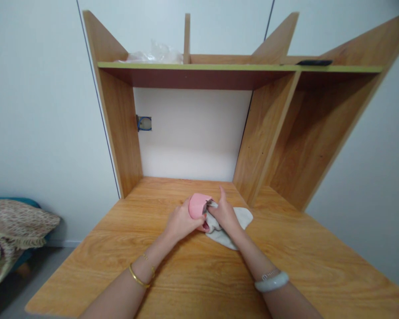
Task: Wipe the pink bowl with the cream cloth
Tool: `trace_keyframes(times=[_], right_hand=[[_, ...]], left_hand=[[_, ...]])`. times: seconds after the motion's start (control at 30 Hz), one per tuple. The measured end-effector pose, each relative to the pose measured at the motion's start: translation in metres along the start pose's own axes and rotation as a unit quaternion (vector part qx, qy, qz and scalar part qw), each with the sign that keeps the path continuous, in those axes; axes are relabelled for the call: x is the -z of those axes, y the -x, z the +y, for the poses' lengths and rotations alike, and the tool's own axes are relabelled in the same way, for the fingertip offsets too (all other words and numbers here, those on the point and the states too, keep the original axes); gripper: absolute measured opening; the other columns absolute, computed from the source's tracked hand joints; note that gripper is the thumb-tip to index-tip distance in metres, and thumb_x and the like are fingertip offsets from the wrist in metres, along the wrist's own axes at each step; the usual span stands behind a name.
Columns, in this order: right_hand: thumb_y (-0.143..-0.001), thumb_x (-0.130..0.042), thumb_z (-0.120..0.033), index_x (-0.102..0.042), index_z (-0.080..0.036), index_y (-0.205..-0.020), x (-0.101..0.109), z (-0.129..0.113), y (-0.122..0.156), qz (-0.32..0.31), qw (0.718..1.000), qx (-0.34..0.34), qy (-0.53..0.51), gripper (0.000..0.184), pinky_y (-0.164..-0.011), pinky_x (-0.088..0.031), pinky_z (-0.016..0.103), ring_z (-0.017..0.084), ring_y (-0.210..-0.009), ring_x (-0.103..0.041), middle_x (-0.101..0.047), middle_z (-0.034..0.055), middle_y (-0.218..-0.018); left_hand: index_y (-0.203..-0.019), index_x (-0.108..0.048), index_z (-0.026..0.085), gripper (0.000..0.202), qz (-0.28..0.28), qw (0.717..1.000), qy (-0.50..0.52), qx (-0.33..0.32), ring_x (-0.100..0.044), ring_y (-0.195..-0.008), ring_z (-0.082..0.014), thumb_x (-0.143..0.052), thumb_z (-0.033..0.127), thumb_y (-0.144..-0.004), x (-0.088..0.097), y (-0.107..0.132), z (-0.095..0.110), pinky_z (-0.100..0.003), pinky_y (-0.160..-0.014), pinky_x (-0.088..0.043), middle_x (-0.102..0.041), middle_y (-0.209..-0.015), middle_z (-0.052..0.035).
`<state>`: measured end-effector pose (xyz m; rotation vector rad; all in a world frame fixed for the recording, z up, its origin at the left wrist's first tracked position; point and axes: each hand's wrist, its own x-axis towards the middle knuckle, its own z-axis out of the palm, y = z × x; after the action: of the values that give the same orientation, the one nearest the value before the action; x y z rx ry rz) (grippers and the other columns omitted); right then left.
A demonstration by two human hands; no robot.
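Observation:
A small pink cup (197, 204) lies tipped on its side over the wooden desk (126, 248), its mouth turned toward the right. My left hand (179, 221) is wrapped around the cup from the left. My right hand (223, 213) presses a pale grey-white cloth (241, 218) into the cup's mouth, fingers closed on the cloth with the index finger sticking up. The rest of the cloth trails on the desk under and to the right of that hand.
A wooden hutch (119, 128) rises at the back of the desk, with a green-edged shelf (239, 68) on top. On that shelf lie a crumpled clear plastic bag (156, 54) and a dark flat object (314, 63). A patterned bedspread (9, 226) shows at far left.

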<state>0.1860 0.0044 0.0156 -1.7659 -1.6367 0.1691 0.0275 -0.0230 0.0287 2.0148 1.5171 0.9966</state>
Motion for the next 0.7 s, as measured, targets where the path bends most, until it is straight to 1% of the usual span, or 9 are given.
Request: trace_keyframes(times=[0.1,0.2,0.27,0.37,0.43,0.53,0.63,0.7], right_hand=[[-0.072,-0.053,-0.027,-0.013,-0.008,-0.138,0.001,0.001,0.002,-0.002,1.0,0.022,-0.004,0.08,-0.05,-0.036,0.024,0.021,-0.061,-0.06,-0.065,0.0075,-0.07],[-0.074,-0.05,-0.029,-0.015,-0.009,-0.138,-0.001,0.002,0.005,-0.005,0.999,0.044,-0.019,0.075,-0.05,-0.036,0.024,0.02,-0.058,-0.058,-0.063,0.0052,-0.066],[-0.075,-0.047,-0.027,-0.016,-0.01,-0.137,-0.005,0.004,0.005,-0.006,0.997,0.061,-0.04,0.072,-0.052,-0.038,0.025,0.02,-0.059,-0.058,-0.063,0.0056,-0.068],[-0.076,-0.045,-0.024,-0.018,-0.01,-0.137,-0.012,0.009,0.005,0.001,0.994,0.08,-0.076,0.068,-0.057,-0.042,0.028,0.021,-0.067,-0.06,-0.065,0.0094,-0.08],[-0.075,-0.044,-0.022,-0.019,-0.01,-0.136,-0.017,0.014,0.004,0.014,0.992,0.081,-0.094,0.067,-0.064,-0.045,0.03,0.022,-0.077,-0.061,-0.064,0.0126,-0.091],[-0.074,-0.045,-0.021,-0.022,-0.012,-0.135,-0.023,0.022,0.001,0.039,0.991,0.062,-0.115,0.066,-0.075,-0.045,0.033,0.023,-0.092,-0.059,-0.06,0.0149,-0.106],[-0.072,-0.047,-0.021,-0.025,-0.012,-0.134,-0.026,0.03,-0.002,0.059,0.988,0.033,-0.137,0.066,-0.082,-0.044,0.036,0.025,-0.102,-0.055,-0.055,0.0163,-0.114],[-0.071,-0.048,-0.022,-0.025,-0.012,-0.133,-0.028,0.033,-0.004,0.07,0.985,0.022,-0.159,0.067,-0.086,-0.042,0.038,0.025,-0.107,-0.053,-0.053,0.0164,-0.118]], left_hand=[[-0.124,-0.046,0.017,0.067,0.005,0.997,-0.076,-0.012,-0.059,-0.093,-0.0286,-0.063,0.04,-0.064,0.003,0.002,0.003,-0.035,-0.077,-0.045,-0.064,-0.103,-0.0126],[-0.123,-0.047,0.017,0.063,0.001,0.995,-0.096,-0.014,-0.06,-0.092,-0.0282,-0.061,0.039,-0.066,0.005,0.001,0.001,-0.034,-0.076,-0.045,-0.065,-0.102,-0.0126],[-0.123,-0.047,0.017,0.063,0.003,0.996,-0.091,-0.017,-0.06,-0.093,-0.0287,-0.06,0.041,-0.067,0.006,0.0,-0.001,-0.035,-0.077,-0.045,-0.064,-0.103,-0.0129],[-0.124,-0.047,0.018,0.059,0.013,0.998,-0.055,-0.024,-0.059,-0.094,-0.0282,-0.055,0.045,-0.071,0.006,-0.003,-0.007,-0.036,-0.079,-0.044,-0.063,-0.105,-0.0121],[-0.122,-0.048,0.019,0.056,0.022,0.999,-0.024,-0.042,-0.057,-0.097,-0.0267,-0.052,0.048,-0.074,0.005,-0.006,-0.012,-0.036,-0.082,-0.043,-0.062,-0.108,-0.0111],[-0.121,-0.047,0.015,0.062,0.028,0.998,0.019,-0.058,-0.054,-0.1,-0.0263,-0.054,0.051,-0.072,0.003,-0.008,-0.018,-0.038,-0.086,-0.042,-0.06,-0.109,-0.0128],[-0.124,-0.04,0.01,0.072,0.0,0.994,0.088,-0.059,-0.054,-0.101,-0.0256,-0.06,0.052,-0.068,-0.002,-0.006,-0.022,-0.038,-0.088,-0.041,-0.057,-0.112,-0.0156],[-0.123,-0.039,0.011,0.074,-0.026,0.987,0.142,-0.074,-0.052,-0.105,-0.0245,-0.064,0.05,-0.066,-0.008,-0.004,-0.023,-0.037,-0.091,-0.04,-0.053,-0.117,-0.0159]])
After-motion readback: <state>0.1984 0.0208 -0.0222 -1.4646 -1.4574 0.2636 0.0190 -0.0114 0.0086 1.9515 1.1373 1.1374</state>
